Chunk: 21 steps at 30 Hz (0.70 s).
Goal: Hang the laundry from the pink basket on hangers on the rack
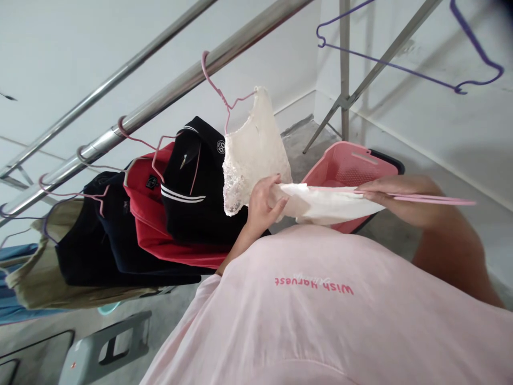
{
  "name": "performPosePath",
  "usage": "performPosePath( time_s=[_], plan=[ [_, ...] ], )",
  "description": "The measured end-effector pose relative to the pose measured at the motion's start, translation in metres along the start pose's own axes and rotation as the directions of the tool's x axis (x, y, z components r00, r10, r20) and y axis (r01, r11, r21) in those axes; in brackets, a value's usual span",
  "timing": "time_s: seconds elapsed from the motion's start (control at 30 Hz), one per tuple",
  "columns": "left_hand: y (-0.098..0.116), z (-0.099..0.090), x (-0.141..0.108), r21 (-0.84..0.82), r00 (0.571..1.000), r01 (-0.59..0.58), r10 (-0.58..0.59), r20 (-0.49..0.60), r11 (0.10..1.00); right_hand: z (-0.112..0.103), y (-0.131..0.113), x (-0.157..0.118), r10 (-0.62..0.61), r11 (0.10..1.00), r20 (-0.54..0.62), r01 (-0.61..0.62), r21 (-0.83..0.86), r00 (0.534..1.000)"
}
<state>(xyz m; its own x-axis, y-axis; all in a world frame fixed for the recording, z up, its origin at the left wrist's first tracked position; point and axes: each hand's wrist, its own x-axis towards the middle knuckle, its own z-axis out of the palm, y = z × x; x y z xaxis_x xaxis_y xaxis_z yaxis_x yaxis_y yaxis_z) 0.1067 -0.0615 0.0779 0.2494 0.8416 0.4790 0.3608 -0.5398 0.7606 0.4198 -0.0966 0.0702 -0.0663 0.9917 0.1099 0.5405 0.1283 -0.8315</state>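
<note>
A white garment [328, 206] is stretched sideways in front of my chest between my two hands. My left hand [264, 202] pinches its left end, close beside a cream lace top hanging on the rail [260, 144]. At the right end, my right hand [385, 195] is closed on the cloth and on a pink hanger [436, 200], which sticks out to the right. Part of this hanger runs along the garment's upper edge. A pink basket [340, 163] stands on the floor behind the garment.
Metal rails [168, 96] cross the upper left, holding a black garment [196, 214], a red one [150, 224] and several others. A purple hanger [388, 67] hangs upper right. A grey stool [88, 353] stands lower left.
</note>
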Motion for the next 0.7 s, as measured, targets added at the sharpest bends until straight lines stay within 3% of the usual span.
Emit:
performPosePath(
  time_s=[0.1, 0.27, 0.4, 0.47, 0.53, 0.63, 0.67, 0.7],
  plan=[
    [-0.008, 0.003, 0.003, 0.052, 0.999, -0.005, 0.003, 0.048, 0.999, -0.005, -0.003, -0.003, -0.123, 0.992, -0.104, 0.121, -0.027, 0.987],
    [-0.017, 0.008, 0.003, 0.006, 0.975, 0.08, -0.08, 0.209, 0.997, 0.002, 0.0, -0.002, -0.15, 0.988, -0.156, 0.143, -0.052, 0.976],
    [-0.015, 0.005, -0.001, -0.166, 0.963, 0.206, -0.17, 0.207, 0.964, 0.006, 0.003, 0.006, -0.175, 0.984, -0.383, 0.145, -0.106, 0.907],
    [-0.014, -0.001, -0.002, -0.246, 0.975, 0.219, -0.2, 0.102, 0.944, 0.005, 0.008, 0.012, -0.278, 0.956, -0.485, 0.188, -0.227, 0.829],
    [-0.014, -0.008, -0.003, -0.325, 0.971, 0.199, -0.23, -0.059, 0.925, 0.001, 0.017, 0.018, -0.471, 0.873, -0.559, 0.272, -0.404, 0.683],
    [-0.01, -0.017, -0.004, -0.453, 0.918, 0.163, -0.303, -0.254, 0.876, -0.011, 0.033, 0.023, -0.631, 0.775, -0.643, 0.308, -0.552, 0.434],
    [-0.007, -0.02, -0.004, -0.494, 0.9, 0.153, -0.327, -0.289, 0.856, -0.015, 0.039, 0.023, -0.651, 0.759, -0.662, 0.306, -0.575, 0.372],
    [-0.003, -0.022, -0.003, -0.533, 0.883, 0.141, -0.349, -0.314, 0.834, -0.018, 0.043, 0.022, -0.64, 0.768, -0.685, 0.283, -0.574, 0.347]
  ],
)
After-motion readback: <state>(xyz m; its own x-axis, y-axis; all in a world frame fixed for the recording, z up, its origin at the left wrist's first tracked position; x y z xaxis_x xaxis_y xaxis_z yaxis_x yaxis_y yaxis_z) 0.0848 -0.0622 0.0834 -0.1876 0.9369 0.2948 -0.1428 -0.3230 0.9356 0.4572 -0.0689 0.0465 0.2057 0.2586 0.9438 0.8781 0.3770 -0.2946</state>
